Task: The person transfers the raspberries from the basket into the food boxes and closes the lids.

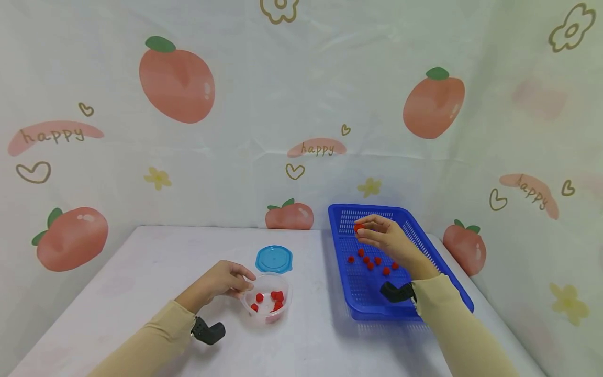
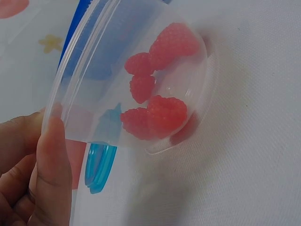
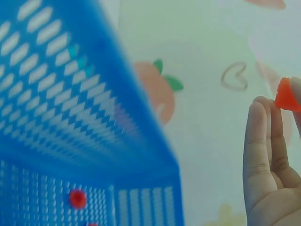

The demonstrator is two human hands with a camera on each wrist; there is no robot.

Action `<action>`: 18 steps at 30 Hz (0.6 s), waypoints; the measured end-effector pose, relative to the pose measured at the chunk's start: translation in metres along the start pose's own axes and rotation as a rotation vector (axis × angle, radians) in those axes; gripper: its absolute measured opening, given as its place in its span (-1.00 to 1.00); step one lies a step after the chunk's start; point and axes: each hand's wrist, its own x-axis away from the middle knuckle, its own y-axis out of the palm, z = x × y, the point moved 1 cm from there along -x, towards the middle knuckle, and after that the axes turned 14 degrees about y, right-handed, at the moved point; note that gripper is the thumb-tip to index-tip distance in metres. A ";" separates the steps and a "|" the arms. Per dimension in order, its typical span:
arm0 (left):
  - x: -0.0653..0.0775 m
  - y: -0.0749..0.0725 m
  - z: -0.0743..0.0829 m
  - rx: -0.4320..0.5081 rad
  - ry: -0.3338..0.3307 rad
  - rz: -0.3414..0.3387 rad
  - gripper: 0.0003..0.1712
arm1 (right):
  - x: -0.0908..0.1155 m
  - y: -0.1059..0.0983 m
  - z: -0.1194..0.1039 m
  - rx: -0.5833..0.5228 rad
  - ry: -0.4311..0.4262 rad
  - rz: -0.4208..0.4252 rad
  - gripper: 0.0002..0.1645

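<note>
My left hand (image 1: 225, 278) pinches the rim of a clear plastic bowl (image 2: 99, 52), thumb and fingers on either side of the wall. Several red raspberries (image 2: 168, 115) lie on the bowl's bottom and show through its side. Over the far part of a blue plastic basket (image 1: 350, 301), my right hand (image 1: 388, 240) holds up one raspberry (image 3: 286, 96) between thumb and fingertips. In the right wrist view the held raspberry is above the height of the basket rim. More raspberries (image 1: 370, 265) are scattered on the basket's floor below that hand.
A blue lid (image 1: 274, 259) lies on the white table (image 1: 188, 251) just behind the bowl. The basket stands to the right, its perforated walls rising around its contents. A printed cloth backdrop (image 1: 301, 94) hangs behind the table.
</note>
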 end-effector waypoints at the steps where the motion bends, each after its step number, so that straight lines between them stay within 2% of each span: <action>1: 0.000 0.000 0.000 0.001 0.002 -0.002 -0.76 | 0.002 0.003 -0.002 -0.008 -0.013 -0.003 -0.78; 6: 0.000 0.000 -0.001 0.005 0.005 -0.003 -0.76 | 0.007 0.022 -0.011 -0.040 -0.054 -0.019 -0.82; 18: 0.001 0.000 0.000 0.007 0.016 -0.004 -0.76 | 0.018 0.074 -0.020 -0.130 -0.075 -0.019 -0.79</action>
